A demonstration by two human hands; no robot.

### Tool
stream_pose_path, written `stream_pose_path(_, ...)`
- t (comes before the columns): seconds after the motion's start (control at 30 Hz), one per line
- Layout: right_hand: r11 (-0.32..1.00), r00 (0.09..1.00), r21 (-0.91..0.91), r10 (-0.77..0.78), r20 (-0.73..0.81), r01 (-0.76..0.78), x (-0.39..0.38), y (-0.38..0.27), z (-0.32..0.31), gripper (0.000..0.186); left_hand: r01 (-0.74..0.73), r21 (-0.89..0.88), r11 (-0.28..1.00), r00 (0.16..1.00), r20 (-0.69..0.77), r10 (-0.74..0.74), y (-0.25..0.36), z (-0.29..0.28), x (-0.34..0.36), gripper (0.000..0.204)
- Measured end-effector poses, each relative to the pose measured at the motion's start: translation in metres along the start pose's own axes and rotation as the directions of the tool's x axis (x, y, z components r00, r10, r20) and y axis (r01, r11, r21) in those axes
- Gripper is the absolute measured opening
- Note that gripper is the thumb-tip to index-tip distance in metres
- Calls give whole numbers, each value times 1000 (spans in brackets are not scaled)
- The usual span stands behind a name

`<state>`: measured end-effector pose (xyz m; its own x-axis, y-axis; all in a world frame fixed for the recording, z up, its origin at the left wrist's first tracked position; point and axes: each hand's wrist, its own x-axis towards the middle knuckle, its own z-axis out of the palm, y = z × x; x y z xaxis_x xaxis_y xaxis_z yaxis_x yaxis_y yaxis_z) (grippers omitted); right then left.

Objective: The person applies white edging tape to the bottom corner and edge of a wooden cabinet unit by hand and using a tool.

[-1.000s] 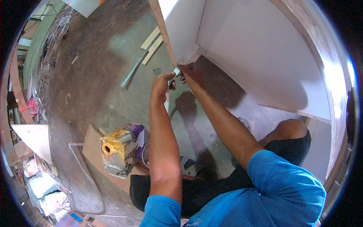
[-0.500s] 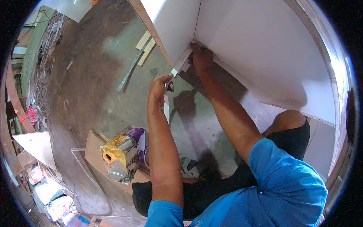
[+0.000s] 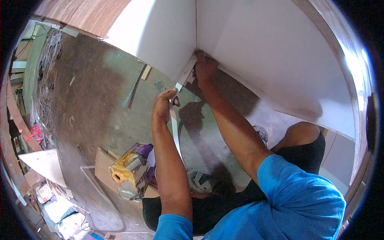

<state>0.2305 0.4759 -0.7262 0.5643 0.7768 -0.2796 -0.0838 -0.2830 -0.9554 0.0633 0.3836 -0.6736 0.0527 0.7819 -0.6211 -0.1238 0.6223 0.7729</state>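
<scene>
A long, thin white edging strip (image 3: 175, 127) passes through my left hand (image 3: 162, 105), pinched between thumb and fingers. Its upper part runs along the lower edge of the left white panel (image 3: 166, 44); the loose tail hangs down beside my left forearm. At the inner corner, where this panel meets the right white panel (image 3: 268, 60), my right hand (image 3: 207, 71) is closed with its fingers bent against the edge. Its fingertips are partly hidden, so what they hold does not show clearly.
A torn metal can (image 3: 132, 172) smeared with yellow glue stands on the floor left of my forearm, by a brown board (image 3: 103, 165). Narrow wood strips (image 3: 146, 72) lie beyond my left hand. Scraps and a tangled heap of thin strips (image 3: 47, 80) line the far left.
The view has shifted, and the left panel now covers more of the upper left, showing its wood-grain face. Both hands keep nearly the same hold on the strip and corner.
</scene>
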Motion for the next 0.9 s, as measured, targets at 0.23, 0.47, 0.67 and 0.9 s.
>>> stream_pose_path(0.23,927,943,179,315,105,-329,-56,-50,20,36,11,-49,999,999,-47,-14,-2,-32,-7,27)
stream_pose_path(0.47,975,952,115,152,267,-188,-37,-18,7,36,-40,51,998,999,-27,42,-5,-22,-5,24)
stream_pose_path(0.67,967,952,-130,-185,244,221,-66,15,5,44,-74,115,991,997,4,74,-10,-23,-3,27)
stream_pose_path(0.9,990,911,25,117,396,-139,-114,4,3,38,-129,15,991,992,14,129,-25,-32,5,24)
